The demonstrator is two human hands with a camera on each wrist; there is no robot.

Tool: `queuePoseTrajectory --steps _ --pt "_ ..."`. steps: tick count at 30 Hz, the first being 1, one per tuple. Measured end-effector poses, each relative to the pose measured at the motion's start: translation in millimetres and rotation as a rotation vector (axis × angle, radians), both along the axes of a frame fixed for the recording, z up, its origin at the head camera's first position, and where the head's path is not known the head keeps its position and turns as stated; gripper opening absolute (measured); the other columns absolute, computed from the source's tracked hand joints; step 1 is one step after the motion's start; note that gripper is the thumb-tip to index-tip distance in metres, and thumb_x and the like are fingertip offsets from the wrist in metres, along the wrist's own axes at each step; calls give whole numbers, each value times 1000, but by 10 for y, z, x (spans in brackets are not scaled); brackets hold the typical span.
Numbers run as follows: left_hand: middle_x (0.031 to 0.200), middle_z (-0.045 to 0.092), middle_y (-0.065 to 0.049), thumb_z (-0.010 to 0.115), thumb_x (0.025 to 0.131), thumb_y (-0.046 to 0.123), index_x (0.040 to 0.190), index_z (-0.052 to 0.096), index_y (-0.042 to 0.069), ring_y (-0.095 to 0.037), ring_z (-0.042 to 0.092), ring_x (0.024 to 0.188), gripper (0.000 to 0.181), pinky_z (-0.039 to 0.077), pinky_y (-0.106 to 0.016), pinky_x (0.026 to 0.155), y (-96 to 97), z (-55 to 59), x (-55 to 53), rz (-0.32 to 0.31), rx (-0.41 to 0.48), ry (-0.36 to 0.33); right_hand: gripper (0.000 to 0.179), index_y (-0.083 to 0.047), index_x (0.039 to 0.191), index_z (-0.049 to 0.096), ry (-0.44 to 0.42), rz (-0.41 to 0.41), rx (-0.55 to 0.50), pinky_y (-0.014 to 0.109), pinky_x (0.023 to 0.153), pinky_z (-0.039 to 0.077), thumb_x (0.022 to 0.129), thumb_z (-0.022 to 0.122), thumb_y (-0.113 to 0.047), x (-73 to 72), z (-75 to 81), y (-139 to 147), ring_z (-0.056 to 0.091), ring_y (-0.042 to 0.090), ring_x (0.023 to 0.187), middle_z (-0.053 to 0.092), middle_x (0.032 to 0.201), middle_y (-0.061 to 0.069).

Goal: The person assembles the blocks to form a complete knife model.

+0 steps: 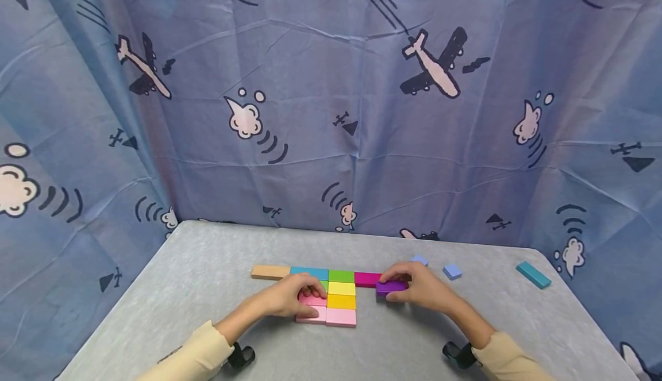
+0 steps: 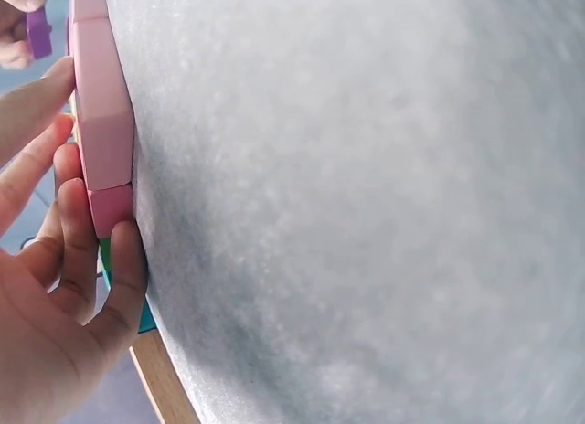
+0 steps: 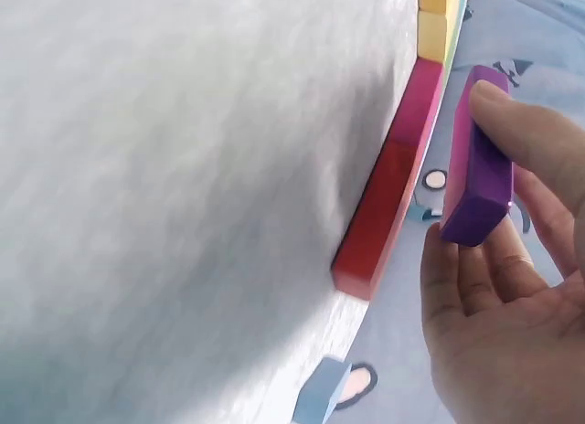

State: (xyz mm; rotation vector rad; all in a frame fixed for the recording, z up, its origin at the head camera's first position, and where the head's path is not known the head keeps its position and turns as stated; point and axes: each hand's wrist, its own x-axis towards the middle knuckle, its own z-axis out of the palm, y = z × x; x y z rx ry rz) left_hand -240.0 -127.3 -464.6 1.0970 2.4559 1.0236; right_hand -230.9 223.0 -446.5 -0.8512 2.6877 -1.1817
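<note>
My right hand pinches a purple block between thumb and fingers. In the right wrist view this purple block is clear of the table, beside a red block that the hand hides in the head view. My left hand rests at the left side of the flat block arrangement, its fingertips touching the pink blocks. That arrangement has light pink, orange, yellow and green blocks, with a magenta block reaching right.
The top row runs left through a blue block to a tan wooden block. Small light-blue blocks lie beyond the right hand. A teal block lies near the right edge of the grey table. A patterned curtain hangs behind.
</note>
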Motion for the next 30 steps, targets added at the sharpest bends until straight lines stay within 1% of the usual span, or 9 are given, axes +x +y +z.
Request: queuePoseTrajectory --steps 3,8,15,18,30 --pt "103 62 7 84 85 11 110 72 12 -11 56 96 28 47 -28 89 1 -5 0 -2 0 6 25 -13 104 78 15 10 2 32 78 51 81 87 -10 -38 -22 -68 60 20 89 69 100 -4" --pt "103 62 8 84 86 13 111 72 13 -10 56 96 28 47 -28 89 5 -8 -6 -3 -3 7 24 -14 104 79 14 20 3 33 81 51 82 87 -10 -96 -50 -180 60 22 90 70 101 -4" --pt "102 61 9 85 85 13 110 72 14 -9 55 95 28 47 -28 88 -4 -13 -16 -7 4 4 25 -13 105 78 -27 3 17 36 83 52 82 87 -10 -145 -53 -306 60 24 92 70 103 -4" --pt "102 61 9 85 86 14 110 72 14 -8 55 95 28 47 -27 89 0 -14 -19 1 0 -7 25 -12 105 78 -40 0 17 36 83 52 82 87 -9 -155 -55 -333 59 24 92 69 103 -3" --pt "103 61 8 84 86 13 111 72 13 -9 56 95 28 47 -27 89 -1 -31 -25 -10 11 -5 27 -14 104 77 -48 14 26 34 83 51 80 89 -11 -198 -119 -374 58 22 91 68 102 -4"
